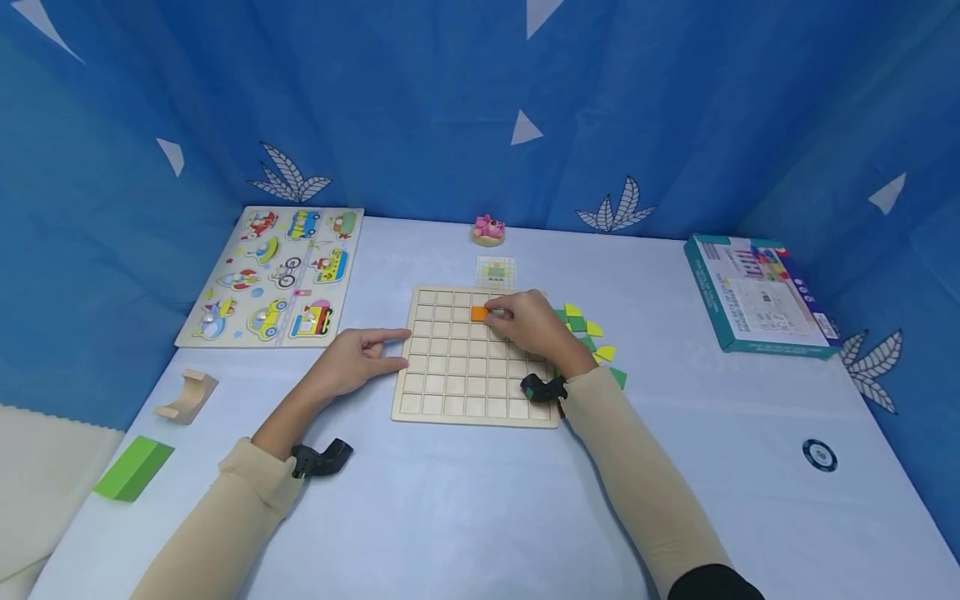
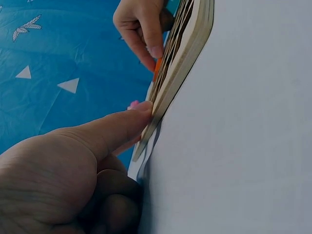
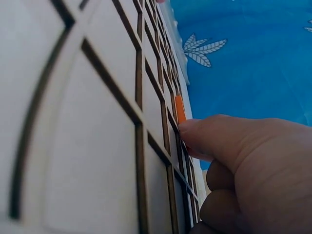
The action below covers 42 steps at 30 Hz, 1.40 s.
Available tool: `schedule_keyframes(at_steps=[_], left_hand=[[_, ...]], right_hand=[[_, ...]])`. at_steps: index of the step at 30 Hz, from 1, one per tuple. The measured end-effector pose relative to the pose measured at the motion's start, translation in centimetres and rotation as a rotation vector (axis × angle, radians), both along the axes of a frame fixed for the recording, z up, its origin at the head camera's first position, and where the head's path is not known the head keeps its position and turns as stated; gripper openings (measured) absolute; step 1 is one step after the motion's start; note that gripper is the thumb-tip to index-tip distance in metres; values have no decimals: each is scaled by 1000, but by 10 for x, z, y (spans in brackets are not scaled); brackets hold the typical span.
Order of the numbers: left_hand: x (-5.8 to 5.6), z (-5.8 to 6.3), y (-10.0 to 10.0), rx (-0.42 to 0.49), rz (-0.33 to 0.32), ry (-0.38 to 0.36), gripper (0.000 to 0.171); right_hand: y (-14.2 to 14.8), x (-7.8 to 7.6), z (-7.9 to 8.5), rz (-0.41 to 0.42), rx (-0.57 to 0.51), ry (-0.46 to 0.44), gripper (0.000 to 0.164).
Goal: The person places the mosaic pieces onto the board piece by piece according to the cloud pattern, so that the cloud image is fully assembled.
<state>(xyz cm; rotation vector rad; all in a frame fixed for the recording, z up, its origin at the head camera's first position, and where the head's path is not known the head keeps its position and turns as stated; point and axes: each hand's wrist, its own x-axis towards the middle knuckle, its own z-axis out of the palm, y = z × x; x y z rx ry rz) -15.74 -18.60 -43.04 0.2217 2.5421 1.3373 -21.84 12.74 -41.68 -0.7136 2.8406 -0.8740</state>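
Observation:
A wooden grid board [image 1: 474, 422] of square cells lies mid-table. My right hand [image 1: 534, 323] pinches an orange square tile [image 1: 478, 314] over a cell in the board's upper rows. In the right wrist view the thumb presses on the tile [image 3: 180, 108], which sits at the grid; how deep it lies cannot be told. At the board's left edge, my left hand [image 1: 351, 360] touches the rim with extended thumb and index finger. Its other fingers are folded in the left wrist view. Yellow and green tiles [image 1: 587, 328] lie right of the board, partly hidden by the right hand.
Behind the board are a small pattern card [image 1: 497, 272] and a pink figurine [image 1: 488, 231]. A vehicle picture board [image 1: 300, 279] lies back left, above a wooden arch [image 1: 187, 397] and a green block [image 1: 135, 469]. Rightward are a game box [image 1: 765, 296] and a round chip [image 1: 820, 455].

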Motion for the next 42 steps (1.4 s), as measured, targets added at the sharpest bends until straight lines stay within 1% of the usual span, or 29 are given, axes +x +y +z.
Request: schedule_keyframes(at_steps=[6,11,15,19,22,24,27,32,38,42], left_hand=[[-1,1,1,5,-6,-2,48],[-1,0,1,-1,-11,5,48],[-3,0,1,-12,-16,18,48],[-4,2,1,-24,-12,22,49],[-5,3,1,-28,-10,25,49],[-5,4,1,-27,-8,26,49],[-5,3,0,-22,-3,21,49],[-4,0,0,-19,-2,12,50],[-3,-6,0,-21,-9,4,51],[-1,-7,-1,-21,-5,10,50]], right_hand=[[1,0,0,-6,-5,10,31],[3,1,0,-11,-15,-11,32],[6,0,1,-17,-44,-22,33],[17,-2,9,-67,-121,-33,34],[33,-3,19,-140,-172,-41,34],[46,-4,24,-182,-185,-39,33],[66,-5,27,-236,-171,-51,31],[101,-4,24,-260,-113,-96,27],[132,-1,11,-254,-25,-179,27],[142,1,4,-232,-9,-241,30]])
